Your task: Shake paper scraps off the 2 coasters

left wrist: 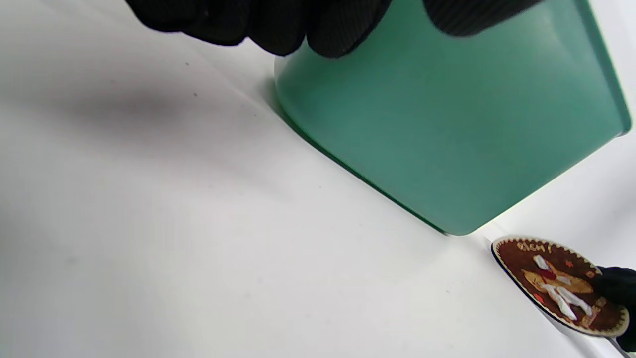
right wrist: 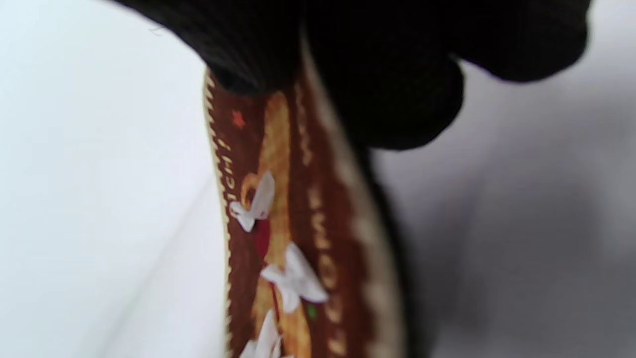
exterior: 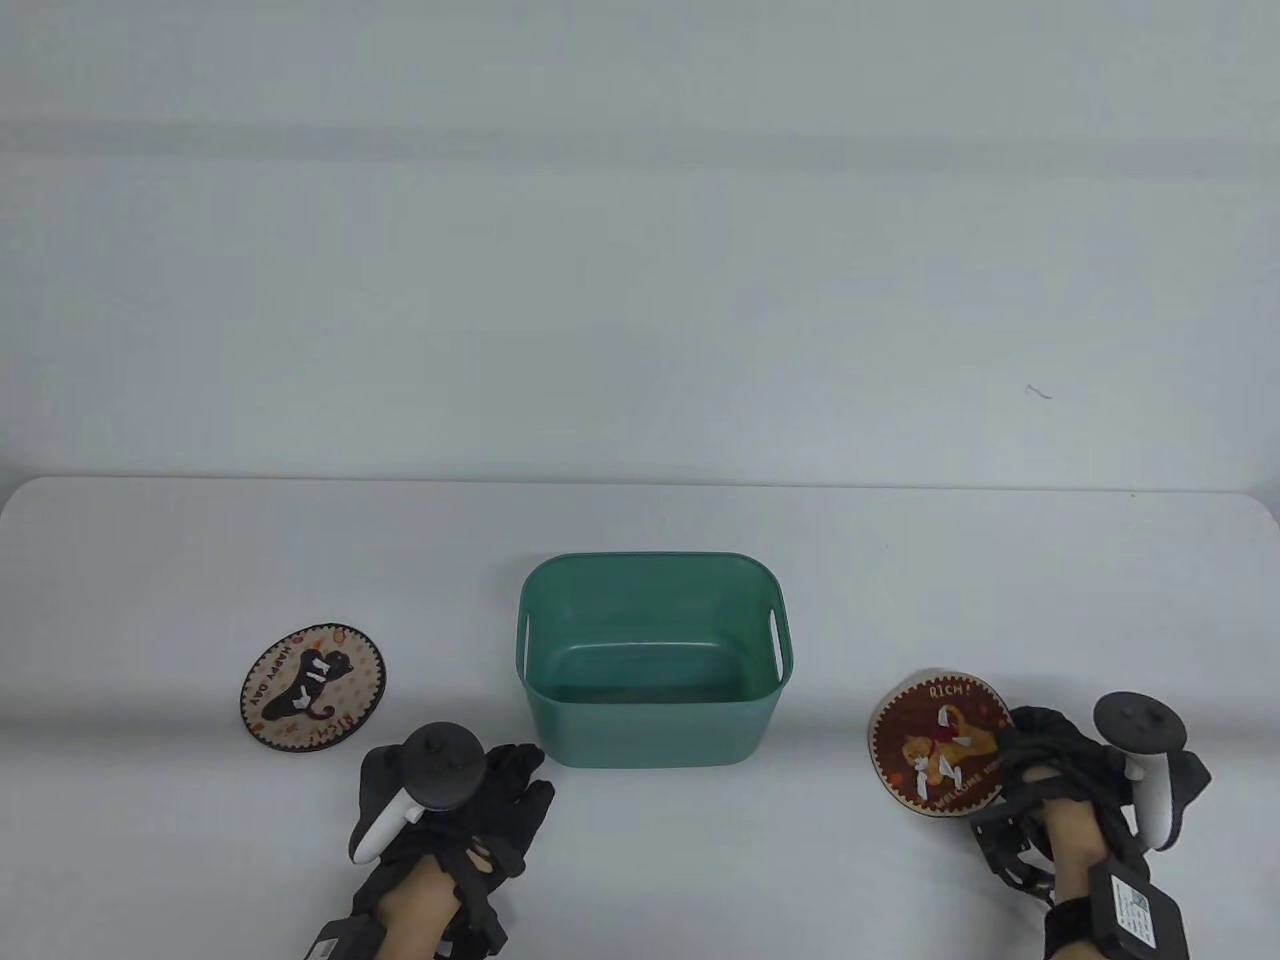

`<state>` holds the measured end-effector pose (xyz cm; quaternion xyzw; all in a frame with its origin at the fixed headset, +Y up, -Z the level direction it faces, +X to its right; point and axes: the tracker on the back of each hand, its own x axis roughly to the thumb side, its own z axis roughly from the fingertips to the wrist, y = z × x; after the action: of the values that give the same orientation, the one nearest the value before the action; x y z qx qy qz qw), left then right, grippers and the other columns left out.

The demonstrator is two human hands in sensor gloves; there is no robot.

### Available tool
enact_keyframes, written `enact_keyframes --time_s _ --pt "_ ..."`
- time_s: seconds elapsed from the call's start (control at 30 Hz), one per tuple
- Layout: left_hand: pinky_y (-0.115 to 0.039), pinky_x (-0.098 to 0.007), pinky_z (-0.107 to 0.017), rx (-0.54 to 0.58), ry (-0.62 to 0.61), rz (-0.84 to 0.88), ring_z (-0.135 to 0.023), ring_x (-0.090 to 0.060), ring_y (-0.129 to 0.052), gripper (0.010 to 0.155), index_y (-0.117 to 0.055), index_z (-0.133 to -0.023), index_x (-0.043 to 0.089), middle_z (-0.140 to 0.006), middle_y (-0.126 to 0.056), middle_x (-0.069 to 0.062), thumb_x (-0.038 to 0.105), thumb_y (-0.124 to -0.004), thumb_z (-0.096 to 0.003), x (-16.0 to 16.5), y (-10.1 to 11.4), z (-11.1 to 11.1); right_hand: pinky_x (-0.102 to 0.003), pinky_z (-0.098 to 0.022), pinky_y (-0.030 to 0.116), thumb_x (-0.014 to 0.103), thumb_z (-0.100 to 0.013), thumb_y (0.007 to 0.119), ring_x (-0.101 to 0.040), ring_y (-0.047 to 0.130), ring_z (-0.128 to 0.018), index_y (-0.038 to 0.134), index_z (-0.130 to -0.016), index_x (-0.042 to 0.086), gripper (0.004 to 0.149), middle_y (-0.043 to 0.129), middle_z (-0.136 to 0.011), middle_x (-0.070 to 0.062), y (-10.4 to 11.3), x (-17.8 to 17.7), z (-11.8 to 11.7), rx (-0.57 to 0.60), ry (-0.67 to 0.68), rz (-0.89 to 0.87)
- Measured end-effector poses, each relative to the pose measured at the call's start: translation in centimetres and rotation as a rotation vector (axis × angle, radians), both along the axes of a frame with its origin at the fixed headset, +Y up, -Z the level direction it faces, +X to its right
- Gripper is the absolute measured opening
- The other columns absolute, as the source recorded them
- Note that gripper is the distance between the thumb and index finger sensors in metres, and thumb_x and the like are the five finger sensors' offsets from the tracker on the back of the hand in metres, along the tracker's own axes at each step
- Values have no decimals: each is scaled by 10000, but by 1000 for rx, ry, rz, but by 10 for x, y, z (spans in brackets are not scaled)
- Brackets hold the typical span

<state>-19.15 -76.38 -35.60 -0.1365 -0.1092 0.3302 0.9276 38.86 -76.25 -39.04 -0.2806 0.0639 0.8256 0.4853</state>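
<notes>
Gripping the near right edge of the brown coaster [exterior: 935,745], the right hand [exterior: 1060,765] has its gloved fingers [right wrist: 397,99] curled over the rim; in the right wrist view a finger lies on top of the printed face and others go under the edge. This coaster sits at the near right of the table [exterior: 640,850], well apart from the bin, and white paper scraps [right wrist: 293,281] lie on its picture of a yellow figure, below the word "RICH!". Whether it is lifted off the table or just tilted cannot be told for sure. At the near left, the left hand [exterior: 470,800] rests with its fingers loosely spread and holds nothing, its fingertips [left wrist: 328,30] near the lower left corner of the green bin [exterior: 650,660]. The bin stands in the middle of the table, open side up, with slot handles on its left and right walls. A little farther and to the left lies the pale coaster [exterior: 313,685], flat on the table, with a black cat and the words "HAPPY DAY"; white scraps [exterior: 316,668] sit on the cat. Beyond the table's far edge is a plain pale wall [exterior: 640,250].
</notes>
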Motion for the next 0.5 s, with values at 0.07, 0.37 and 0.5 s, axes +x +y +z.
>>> enact_keyframes --time_s 0.07,0.37,0.5 --pt "-578 -555 -658 9 -3 5 -934 -474 -550 640 -546 -1002 150 -1033 -530 -155 515 -622 -482 1 2 1 -353 -240 818 278 -441 724 -150 959 -299 610 -831 223 409 890 -648 -106 7 -3 2 56 -39 -53" --pt "-586 -555 -656 60 -50 25 -931 -470 -565 630 -563 -996 154 -1029 -548 -150 513 -622 -482 10 10 7 -350 -322 794 294 -470 687 -148 930 -379 545 -856 209 420 831 -696 -75 47 -19 14 351 -78 -371" --pt "-600 -546 -653 84 -86 58 -929 -463 -577 633 -536 -1004 163 -1029 -545 -147 515 -620 -485 21 14 11 -342 -351 792 317 -490 669 -136 926 -415 510 -867 199 426 815 -715 -59 60 -52 15 423 31 -557"
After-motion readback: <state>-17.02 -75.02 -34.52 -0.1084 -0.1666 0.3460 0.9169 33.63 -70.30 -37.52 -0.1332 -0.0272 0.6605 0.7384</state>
